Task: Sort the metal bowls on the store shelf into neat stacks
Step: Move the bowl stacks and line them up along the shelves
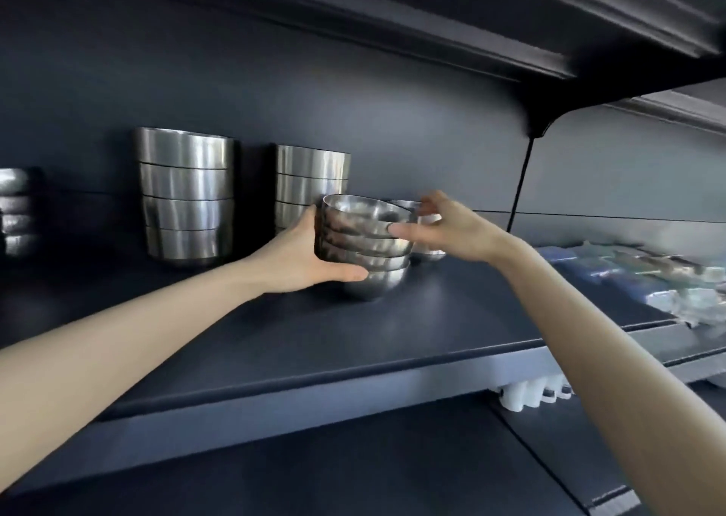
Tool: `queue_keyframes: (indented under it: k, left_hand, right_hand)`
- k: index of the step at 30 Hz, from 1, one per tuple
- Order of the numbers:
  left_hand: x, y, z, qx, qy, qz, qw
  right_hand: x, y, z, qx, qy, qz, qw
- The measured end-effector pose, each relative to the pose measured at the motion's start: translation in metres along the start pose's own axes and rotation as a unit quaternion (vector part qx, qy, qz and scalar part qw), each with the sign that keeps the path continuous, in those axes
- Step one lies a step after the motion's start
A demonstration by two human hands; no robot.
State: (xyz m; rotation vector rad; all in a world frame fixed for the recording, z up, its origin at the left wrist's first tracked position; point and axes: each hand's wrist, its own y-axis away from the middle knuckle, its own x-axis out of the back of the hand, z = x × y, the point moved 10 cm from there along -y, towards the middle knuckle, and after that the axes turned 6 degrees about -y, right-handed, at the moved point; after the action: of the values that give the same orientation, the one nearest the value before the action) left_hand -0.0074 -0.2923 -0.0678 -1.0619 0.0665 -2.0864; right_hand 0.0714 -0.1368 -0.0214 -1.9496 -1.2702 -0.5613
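"Hands first — where are they?"

"Two of them, one on either side of a low stack (369,252) of bowls. The left hand (314,256) grips its left flank, fingers round the back, thumb lying along the front of the lower bowls. The right hand (451,229) is at the right, thumb touching the top bowl's rim, fingers arched over some small bowls (430,254) behind. It is blurred, so I cannot tell whether it holds anything."

"How many bowls in that stack?"

"Four, nested. The bottom one seems to rest on the dark shelf (393,339), toward the back."

"And the others?"

"Three more stacks to the left. A tall stack (184,193) of four, a second tall stack (310,174) just behind the left hand showing three with its foot hidden, and a dark stack (15,209) of about four at the picture's edge."

"How do the gripped ones look?"

"Shiny steel, shallow, rounded underneath, mouths up with the top one's inside showing — lower and smaller than the bowls in the tall stacks."

"Anything else?"

"Blurred packets (628,272) on the shelf to the right, and white pieces (522,395) under its front edge."
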Motion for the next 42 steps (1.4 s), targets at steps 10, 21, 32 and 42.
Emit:
queue_keyframes:
  k: [10,21,32,42]
  left_hand:
    - [-0.007,0.001,0.006,0.054,0.041,0.146,0.987]
    - [-0.014,0.005,0.002,0.062,0.036,0.164,0.984]
    - [-0.016,0.008,-0.009,0.112,0.061,0.156,0.980]
    - [-0.017,0.009,-0.014,0.125,0.074,0.149,0.978]
  right_hand:
    - [-0.019,-0.030,0.019,0.041,-0.132,-0.109,0.984]
    - [-0.024,-0.039,0.032,0.081,-0.180,-0.065,0.978]
    - [-0.027,-0.039,0.039,0.058,-0.194,-0.082,0.976]
    - [-0.028,-0.035,0.033,0.080,-0.189,-0.093,0.974]
